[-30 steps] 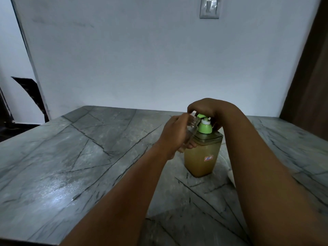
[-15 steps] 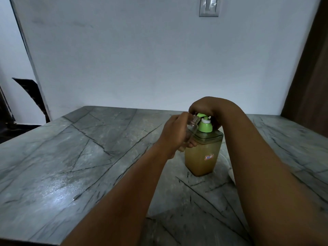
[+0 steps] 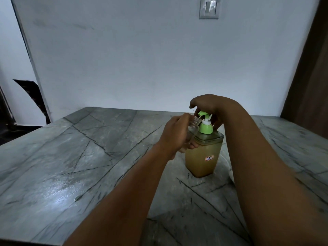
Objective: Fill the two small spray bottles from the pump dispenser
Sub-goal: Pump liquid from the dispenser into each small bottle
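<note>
left hand (image 3: pixel 174 133) grips clear spray bottle (image 3: pixel 192 127), mouth tilted under nozzle to catch liquid | right hand (image 3: pixel 206 105) arched over pump dispenser (image 3: pixel 204 148), fingers loosely curled, holding nothing

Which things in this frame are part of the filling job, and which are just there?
In use:
pump dispenser
small clear bottle, held in left hand
right hand above the green pump head

Just there:
marble table
wall switch

We see a grey veined stone table (image 3: pixel 74 157) below a pale wall (image 3: pixel 124 59) with a light switch (image 3: pixel 208 7).
</note>
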Action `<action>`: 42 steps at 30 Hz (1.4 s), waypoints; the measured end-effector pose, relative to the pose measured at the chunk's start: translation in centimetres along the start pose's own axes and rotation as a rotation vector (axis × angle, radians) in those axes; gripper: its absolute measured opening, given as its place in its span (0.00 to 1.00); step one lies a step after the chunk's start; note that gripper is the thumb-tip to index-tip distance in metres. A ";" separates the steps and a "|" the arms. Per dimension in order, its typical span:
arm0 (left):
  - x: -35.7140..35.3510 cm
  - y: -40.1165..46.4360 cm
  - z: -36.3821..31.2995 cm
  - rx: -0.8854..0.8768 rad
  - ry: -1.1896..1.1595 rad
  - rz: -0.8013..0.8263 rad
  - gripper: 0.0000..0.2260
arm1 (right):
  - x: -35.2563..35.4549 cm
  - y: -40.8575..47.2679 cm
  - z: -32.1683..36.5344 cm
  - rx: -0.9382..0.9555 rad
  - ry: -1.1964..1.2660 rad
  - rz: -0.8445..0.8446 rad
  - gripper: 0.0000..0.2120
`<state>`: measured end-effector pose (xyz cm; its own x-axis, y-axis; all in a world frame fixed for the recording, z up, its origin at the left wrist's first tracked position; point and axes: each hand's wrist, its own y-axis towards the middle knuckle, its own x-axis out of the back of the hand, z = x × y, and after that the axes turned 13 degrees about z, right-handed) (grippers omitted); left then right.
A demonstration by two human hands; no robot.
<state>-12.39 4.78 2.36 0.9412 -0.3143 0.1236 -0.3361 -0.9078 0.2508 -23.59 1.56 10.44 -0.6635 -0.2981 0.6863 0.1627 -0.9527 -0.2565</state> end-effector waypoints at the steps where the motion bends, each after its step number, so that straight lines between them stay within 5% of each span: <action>1: 0.0 0.0 0.0 -0.001 0.001 0.002 0.16 | -0.1 0.0 0.0 -0.009 -0.012 0.003 0.15; 16: 0.0 0.2 0.1 0.014 -0.010 -0.008 0.16 | -0.9 -0.5 0.1 -0.023 -0.181 0.037 0.07; 26: 0.1 0.4 0.3 0.007 0.020 0.008 0.17 | -0.3 -0.5 -0.2 0.017 0.042 0.026 0.13; 42: 0.1 0.3 0.3 0.018 0.001 0.002 0.16 | -0.9 -0.1 0.0 -0.024 -0.160 0.030 0.09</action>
<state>-12.39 4.39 2.17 0.9405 -0.3158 0.1252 -0.3373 -0.9121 0.2332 -23.02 1.89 9.82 -0.5336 -0.3336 0.7771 0.1620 -0.9422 -0.2933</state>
